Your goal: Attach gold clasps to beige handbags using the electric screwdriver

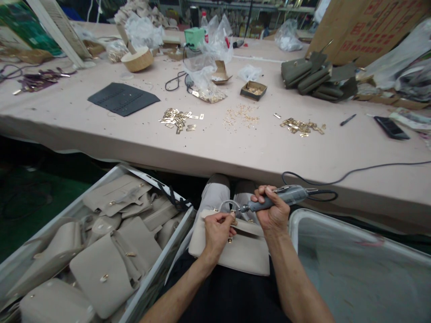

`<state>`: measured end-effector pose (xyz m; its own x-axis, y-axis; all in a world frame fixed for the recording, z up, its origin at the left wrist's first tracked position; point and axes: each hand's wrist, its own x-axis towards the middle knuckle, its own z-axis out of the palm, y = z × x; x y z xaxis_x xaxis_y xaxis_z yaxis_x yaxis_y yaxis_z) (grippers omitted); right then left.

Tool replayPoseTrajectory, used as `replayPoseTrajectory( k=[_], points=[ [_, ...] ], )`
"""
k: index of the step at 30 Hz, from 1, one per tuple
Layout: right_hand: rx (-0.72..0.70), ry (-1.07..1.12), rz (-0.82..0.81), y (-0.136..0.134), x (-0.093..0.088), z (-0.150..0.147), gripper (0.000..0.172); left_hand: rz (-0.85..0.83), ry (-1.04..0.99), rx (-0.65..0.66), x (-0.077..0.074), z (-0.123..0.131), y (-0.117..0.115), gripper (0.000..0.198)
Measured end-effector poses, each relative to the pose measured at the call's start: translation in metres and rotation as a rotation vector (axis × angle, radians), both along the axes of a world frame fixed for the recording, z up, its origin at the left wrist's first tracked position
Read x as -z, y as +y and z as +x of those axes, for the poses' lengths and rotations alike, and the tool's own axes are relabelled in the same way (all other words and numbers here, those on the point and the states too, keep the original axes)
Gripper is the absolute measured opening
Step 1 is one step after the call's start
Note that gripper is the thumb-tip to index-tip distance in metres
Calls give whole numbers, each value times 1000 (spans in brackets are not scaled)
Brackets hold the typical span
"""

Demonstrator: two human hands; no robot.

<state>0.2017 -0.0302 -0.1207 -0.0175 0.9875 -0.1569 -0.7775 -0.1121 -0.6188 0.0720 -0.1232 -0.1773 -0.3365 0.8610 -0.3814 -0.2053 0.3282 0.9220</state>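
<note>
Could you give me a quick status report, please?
Left hand pinching clasp on beige handbag. Right hand gripping corded electric screwdriver, tip at clasp. Nothing obstructing.

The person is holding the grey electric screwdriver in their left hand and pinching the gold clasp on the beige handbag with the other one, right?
Not quite. The head view shows the grey electric screwdriver in the right hand, not the left. The left hand is the one pinching the gold clasp on the beige handbag, which rests on the person's lap.

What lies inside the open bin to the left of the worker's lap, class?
The bin holds beige handbags piled flat, their gold clasps showing. Whatever lies under the top layer is covered, so the bin's floor cannot be seen.
</note>
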Motion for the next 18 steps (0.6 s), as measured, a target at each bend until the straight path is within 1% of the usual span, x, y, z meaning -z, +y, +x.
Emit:
replayPoseTrajectory(
  k=[7, 14, 18],
  points=[
    [-10, -68, 38, -3, -3, -2, 12, -22, 29, 9, 1, 1, -1, 33],
    [-33, -160, 180, -10, -13, -9, 14, -41, 45, 5, -4, 4, -1, 31],
    [-28, -194, 246, -12, -17, -12, 14, -44, 48, 14, -3, 3, -1, 33]
  ],
)
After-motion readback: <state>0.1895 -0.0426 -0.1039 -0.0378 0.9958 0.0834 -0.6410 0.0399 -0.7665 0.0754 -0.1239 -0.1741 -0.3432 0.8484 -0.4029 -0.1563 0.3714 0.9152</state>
